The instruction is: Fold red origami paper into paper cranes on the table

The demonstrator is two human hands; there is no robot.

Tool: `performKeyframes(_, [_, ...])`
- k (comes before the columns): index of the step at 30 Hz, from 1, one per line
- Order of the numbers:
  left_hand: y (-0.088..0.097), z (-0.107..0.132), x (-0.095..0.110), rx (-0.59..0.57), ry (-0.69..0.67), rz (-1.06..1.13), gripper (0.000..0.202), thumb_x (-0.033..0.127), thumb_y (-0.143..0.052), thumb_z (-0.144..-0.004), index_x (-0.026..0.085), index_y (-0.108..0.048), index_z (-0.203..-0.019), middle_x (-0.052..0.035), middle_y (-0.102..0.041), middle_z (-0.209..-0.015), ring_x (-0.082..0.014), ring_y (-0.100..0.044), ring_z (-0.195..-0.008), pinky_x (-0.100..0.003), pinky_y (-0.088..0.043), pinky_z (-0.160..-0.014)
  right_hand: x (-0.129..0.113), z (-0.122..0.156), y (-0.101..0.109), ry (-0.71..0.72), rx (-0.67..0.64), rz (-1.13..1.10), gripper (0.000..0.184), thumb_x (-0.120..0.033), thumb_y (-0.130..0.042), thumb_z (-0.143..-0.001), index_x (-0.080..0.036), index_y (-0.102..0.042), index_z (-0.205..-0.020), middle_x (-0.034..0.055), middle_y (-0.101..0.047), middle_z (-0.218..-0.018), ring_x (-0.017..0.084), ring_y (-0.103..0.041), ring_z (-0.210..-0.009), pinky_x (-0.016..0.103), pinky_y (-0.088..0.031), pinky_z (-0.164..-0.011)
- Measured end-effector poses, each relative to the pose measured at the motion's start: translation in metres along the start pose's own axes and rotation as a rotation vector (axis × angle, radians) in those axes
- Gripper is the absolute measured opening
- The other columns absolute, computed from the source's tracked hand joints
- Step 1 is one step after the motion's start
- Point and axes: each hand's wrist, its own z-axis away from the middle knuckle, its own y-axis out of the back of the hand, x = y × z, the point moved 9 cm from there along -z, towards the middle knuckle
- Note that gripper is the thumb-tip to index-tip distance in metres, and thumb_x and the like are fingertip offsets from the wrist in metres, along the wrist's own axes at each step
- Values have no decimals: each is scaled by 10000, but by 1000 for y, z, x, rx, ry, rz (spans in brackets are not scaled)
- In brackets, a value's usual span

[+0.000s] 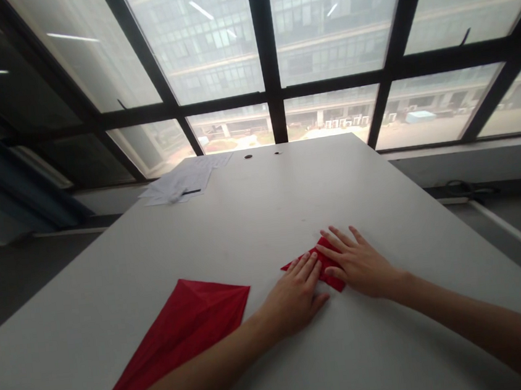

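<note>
A small folded piece of red paper (329, 261) lies flat on the white table, partly covered by both hands. My left hand (296, 293) rests on its left part, fingers stretched out and the thumb on the table. Across its right part lies my right hand (358, 262), fingers spread, some reaching past the paper's far edge. A larger folded sheet of red paper (186, 333), kite-shaped with creases, lies to the left; my left forearm hides part of its near side.
White paper sheets (179, 180) with a dark pen (191, 192) lie at the table's far left. The white table (262, 213) has two small holes near its far edge. Beyond it stand dark-framed windows (270, 64). A cable (467, 188) lies on the right, off the table.
</note>
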Motion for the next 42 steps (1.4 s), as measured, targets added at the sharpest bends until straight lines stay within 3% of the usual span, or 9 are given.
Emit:
performKeyframes(6, [2, -1, 1, -5, 9, -27, 629, 456, -474, -975, 90, -375, -1476, -181, -325, -1559, -293, -277, -1464, -439, -304, -1181, 19, 23, -8, -214, 22, 14, 630, -485, -252, -1028, -125, -242, -1545, 157, -246, -1597, 292, -209, -1485, 579, -202, -1166])
performKeyframes(10, [5, -1, 1, 37, -1, -31, 615, 482, -418, -995, 108, -368, -1481, -166, -343, -1555, -268, -299, -1458, -424, -309, -1181, -18, 23, -13, -123, -8, -45, 681, -546, -248, -1013, -133, -210, -1553, 135, -224, -1602, 276, -197, -1491, 561, -170, -1187])
performKeyframes(13, [3, -1, -1, 39, -5, -44, 613, 479, -393, -1005, 113, -345, -1494, -162, -335, -1559, -263, -303, -1457, -431, -323, -1174, -26, 27, -19, -138, -32, -71, 740, -616, -236, -989, -127, -239, -1545, 146, -254, -1588, 288, -230, -1480, 583, -114, -1193])
performKeyframes(20, [-2, -1, -4, -1, -7, -41, 617, 445, -465, -981, 96, -372, -1480, -174, -328, -1559, -283, -288, -1461, -453, -325, -1172, 22, 67, -16, -374, -9, 13, 771, -633, -240, -979, -88, -304, -1521, 179, -280, -1575, 311, -243, -1473, 598, -46, -1190])
performKeyframes(24, [-2, -2, -4, 0, -10, -57, 619, 445, -458, -984, 93, -363, -1485, -173, -326, -1560, -284, -295, -1458, -450, -329, -1171, 27, 63, -4, -457, 29, 22, 755, -597, -209, -996, -55, -320, -1510, 196, -277, -1574, 300, -223, -1481, 569, -94, -1196])
performKeyframes(31, [-1, 1, -4, 42, -7, -53, 604, 471, -418, -999, 119, -358, -1486, -164, -364, -1546, -264, -320, -1450, -449, -353, -1158, -23, 33, -14, -250, -21, -100, 750, -601, -248, -992, -80, -268, -1531, 169, -243, -1587, 300, -209, -1485, 560, -166, -1193])
performKeyframes(34, [0, 0, -6, 56, 21, -69, 630, 497, -390, -1003, 124, -318, -1506, -155, -340, -1561, -251, -295, -1462, -430, -342, -1163, -27, 36, -19, -230, -26, -130, 764, -632, -261, -978, -114, -257, -1538, 167, -258, -1582, 304, -236, -1477, 567, -182, -1188])
performKeyframes(39, [3, -4, -3, 22, -43, -139, 726, 594, -314, -990, 158, -190, -1557, -126, -289, -1588, -253, -189, -1496, -479, -171, -1217, -25, 39, -17, -212, -17, -130, 747, -622, -251, -985, -123, -245, -1541, 159, -260, -1582, 296, -240, -1476, 560, -162, -1195])
performKeyframes(42, [2, -4, -7, -2, -10, -157, 742, 623, -268, -985, 146, -215, -1552, -126, -286, -1588, -252, -194, -1495, -466, -150, -1218, -27, 37, -16, -206, -29, -122, 763, -638, -239, -979, -115, -266, -1534, 162, -265, -1578, 299, -254, -1471, 565, -143, -1197])
